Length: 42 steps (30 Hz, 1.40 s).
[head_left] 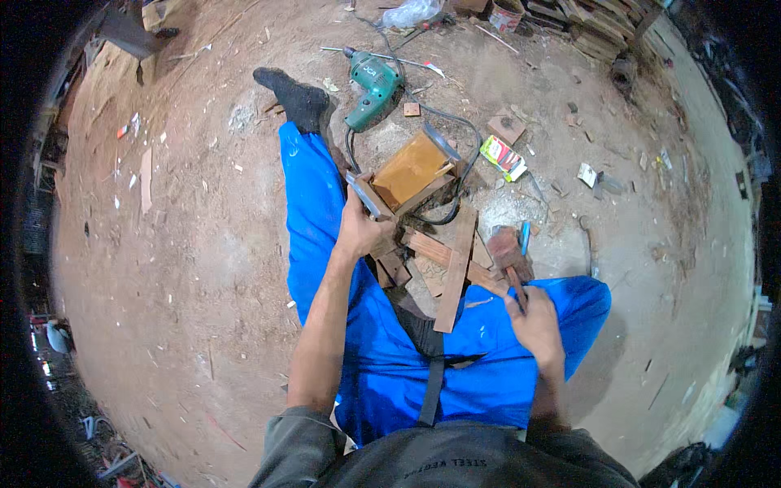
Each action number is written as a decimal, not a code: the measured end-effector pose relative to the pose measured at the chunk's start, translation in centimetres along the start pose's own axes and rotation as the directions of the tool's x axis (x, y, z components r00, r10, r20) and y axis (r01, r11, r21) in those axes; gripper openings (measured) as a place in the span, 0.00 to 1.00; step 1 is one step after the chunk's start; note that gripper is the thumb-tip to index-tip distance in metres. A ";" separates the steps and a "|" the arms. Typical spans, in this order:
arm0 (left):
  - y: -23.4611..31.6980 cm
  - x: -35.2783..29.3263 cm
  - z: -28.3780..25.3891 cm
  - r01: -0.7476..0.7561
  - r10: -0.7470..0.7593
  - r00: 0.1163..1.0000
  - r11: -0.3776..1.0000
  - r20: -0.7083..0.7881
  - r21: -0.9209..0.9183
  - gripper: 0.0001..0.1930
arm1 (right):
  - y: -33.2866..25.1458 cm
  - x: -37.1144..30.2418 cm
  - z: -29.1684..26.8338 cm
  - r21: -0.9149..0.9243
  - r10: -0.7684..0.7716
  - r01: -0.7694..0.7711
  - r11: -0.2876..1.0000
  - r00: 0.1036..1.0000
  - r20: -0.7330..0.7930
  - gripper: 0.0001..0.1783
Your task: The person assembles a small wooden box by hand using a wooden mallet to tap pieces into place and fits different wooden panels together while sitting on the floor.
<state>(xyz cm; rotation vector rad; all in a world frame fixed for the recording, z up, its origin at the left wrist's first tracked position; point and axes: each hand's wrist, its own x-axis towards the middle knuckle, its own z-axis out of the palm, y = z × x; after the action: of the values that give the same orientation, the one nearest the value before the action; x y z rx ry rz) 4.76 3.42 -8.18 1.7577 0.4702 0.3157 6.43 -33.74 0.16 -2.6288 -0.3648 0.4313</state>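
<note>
wooden box [413,169], out front between the spread legs, above the dirt ground [203,285]; whether it rests on anything below, cannot tell.

left hand [364,230]: grip closed round the box's near left corner. right hand [535,325]: grip closed firmly about the handle of a short tool [514,281], head blurred, kind uncertain, well apart from the box.

done, by the look of it: yellow-brown panel, side wood and grey end pieces [443,142] all stand together as one body, so main joining seems well along. left: hard to judge; underside and far side hidden. several wood strips [458,276] lie loose and crossed just beyond the lap, not joined to the box; spares or parts, cannot tell.

green drill [376,81] lies beyond the box, in neither hand. pale dust [508,207] on the ground to its right suggests some cutting or drilling is done.
</note>
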 end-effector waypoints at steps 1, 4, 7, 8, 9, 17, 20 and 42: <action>0.0 -0.2 0.2 0.017 -0.016 1.000 0.997 0.013 -0.078 0.51 | 0.4 -0.1 0.0 -0.085 -0.112 0.102 0.991 0.986 -0.127 0.20; -0.4 -0.3 0.2 0.009 -0.006 1.000 0.995 0.024 -0.099 0.50 | -5.1 1.0 -3.6 -0.064 -0.164 0.153 0.986 0.949 -0.269 0.23; 0.9 -0.6 0.4 -0.065 0.064 0.998 0.996 0.011 0.064 0.49 | -9.2 3.6 -2.2 0.166 -0.310 0.382 0.909 0.886 -0.345 0.23; 0.1 -0.5 -0.1 -0.055 0.055 0.998 0.998 0.006 0.028 0.49 | -10.8 4.4 -1.3 0.339 -0.399 0.490 0.803 0.865 -0.305 0.24; -0.3 -0.4 -0.4 -0.048 0.048 0.999 0.999 0.004 -0.009 0.49 | -11.9 5.3 1.0 0.576 -0.299 0.335 0.746 0.941 -0.161 0.24; 0.8 0.2 0.7 -0.116 0.117 0.993 0.990 -0.004 0.084 0.48 | -14.5 16.7 13.6 0.859 -0.012 0.046 0.509 0.999 -0.047 0.29; 1.5 -0.5 0.7 -0.014 0.014 1.000 0.999 -0.021 0.045 0.48 | -15.3 16.8 13.0 0.855 0.058 -0.068 0.514 0.997 0.045 0.30; 1.1 -0.7 0.6 -0.101 0.100 0.995 0.991 0.009 0.085 0.54 | -13.6 16.8 6.7 0.706 -0.221 -0.467 -0.532 0.882 0.416 0.22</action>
<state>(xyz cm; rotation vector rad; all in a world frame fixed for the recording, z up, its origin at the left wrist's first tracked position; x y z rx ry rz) 4.61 2.34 -7.22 1.8692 0.3974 0.3667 16.98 -13.98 -3.16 -0.4456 0.3449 0.8434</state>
